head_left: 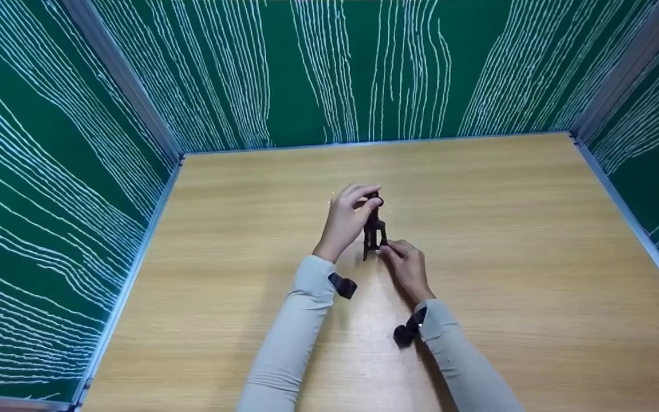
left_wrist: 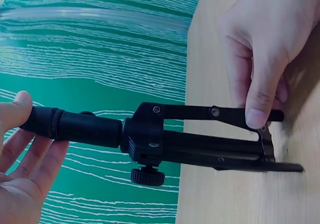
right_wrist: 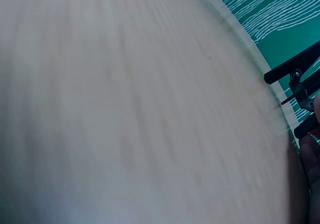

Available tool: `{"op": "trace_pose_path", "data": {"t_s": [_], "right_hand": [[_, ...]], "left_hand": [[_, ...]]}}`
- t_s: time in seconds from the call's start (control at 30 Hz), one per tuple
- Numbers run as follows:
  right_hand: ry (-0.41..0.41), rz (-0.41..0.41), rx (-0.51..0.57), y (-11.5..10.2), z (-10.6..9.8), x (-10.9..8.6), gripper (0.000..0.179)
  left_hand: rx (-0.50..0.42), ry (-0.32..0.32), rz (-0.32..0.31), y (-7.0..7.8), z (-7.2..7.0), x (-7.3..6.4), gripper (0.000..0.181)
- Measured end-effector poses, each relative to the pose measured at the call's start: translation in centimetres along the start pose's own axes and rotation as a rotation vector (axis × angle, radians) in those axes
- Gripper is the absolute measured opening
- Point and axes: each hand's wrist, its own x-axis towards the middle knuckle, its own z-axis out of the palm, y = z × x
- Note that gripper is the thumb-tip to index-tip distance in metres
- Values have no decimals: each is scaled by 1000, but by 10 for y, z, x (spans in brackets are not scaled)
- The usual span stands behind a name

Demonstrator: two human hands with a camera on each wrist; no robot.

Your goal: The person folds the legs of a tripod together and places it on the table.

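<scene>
A small black tripod [head_left: 374, 226] stands upright between the two hands, its legs partly spread. My left hand [head_left: 345, 220] holds the top of its column, thumb on one side and fingers on the other. Lower down, my right hand [head_left: 407, 264] pinches one leg near its foot. The left wrist view shows the tripod's column [left_wrist: 90, 129], a side knob [left_wrist: 147, 176] and a short brace linking the legs. Only the leg ends [right_wrist: 290, 68] and part of the right hand [right_wrist: 311, 164] appear at the edge of the right wrist view.
A light wooden table [head_left: 237, 229] lies under the hands. Green panels [head_left: 283, 74] with white wavy lines close off the back and both sides, framed by metal posts [head_left: 129, 74]. Each wrist wears a black strapped camera [head_left: 403, 335].
</scene>
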Motion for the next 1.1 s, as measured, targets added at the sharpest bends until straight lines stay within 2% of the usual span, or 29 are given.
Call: {"op": "trace_pose_path", "data": {"t_s": [0.23,0.53,0.8,1.1], "right_hand": [[-33,-55,-70,0,-14,9,20],[-95,-217,-227,-2,-41,27,16],[-159,-347,-408,-2,-63,40,15],[-215,-443,-491,-6,-75,49,12]], "left_hand": [[-109,74,-58,-6,-3,-1,25],[-198,170,-207,-22,-11,-3,27],[-237,178,-240,-17,-23,-14,28],[-229,189,-281,-43,-26,-31,28]]}}
